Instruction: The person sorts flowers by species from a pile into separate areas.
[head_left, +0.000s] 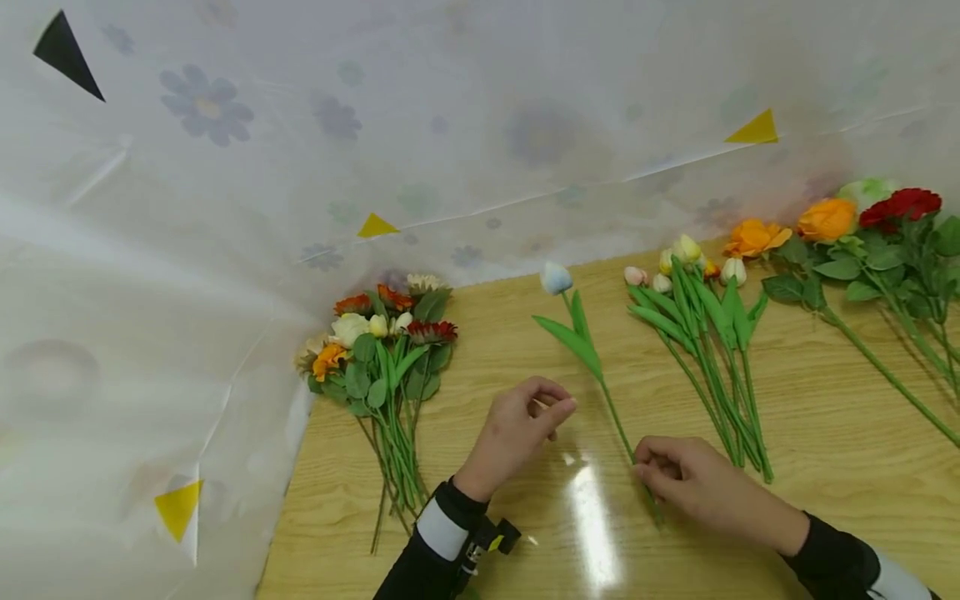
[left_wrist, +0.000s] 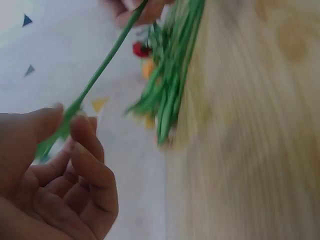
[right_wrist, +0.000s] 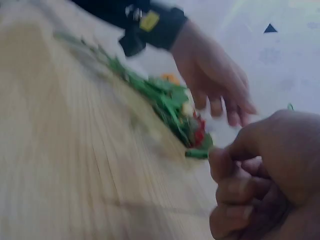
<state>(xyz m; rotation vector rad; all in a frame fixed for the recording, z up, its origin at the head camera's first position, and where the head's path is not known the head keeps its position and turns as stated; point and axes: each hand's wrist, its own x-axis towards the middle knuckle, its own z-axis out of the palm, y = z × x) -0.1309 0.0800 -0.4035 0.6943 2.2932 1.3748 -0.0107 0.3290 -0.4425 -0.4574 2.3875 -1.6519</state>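
Observation:
A pale blue and white artificial tulip (head_left: 579, 337) with green leaves is held above the wooden table. My right hand (head_left: 708, 492) pinches its stem near the lower end, between thumb and forefinger. To the left of the stem is my left hand (head_left: 517, 429), its fingers loosely bent and nothing held. In the left wrist view, the tulip's green stem (left_wrist: 107, 62) passes just beyond the left thumb and forefinger, which stand slightly apart. The right wrist view shows my right hand (right_wrist: 272, 175) with curled fingers, and part of the stem (right_wrist: 197, 153) juts out beyond them.
A mixed bunch of flowers (head_left: 390, 367) lies on the table (head_left: 525, 525) at the left. Several tulips (head_left: 705, 325) lie right of centre. Larger orange and red roses (head_left: 885, 242) lie at the far right. A patterned white sheet (head_left: 465, 125) hangs behind.

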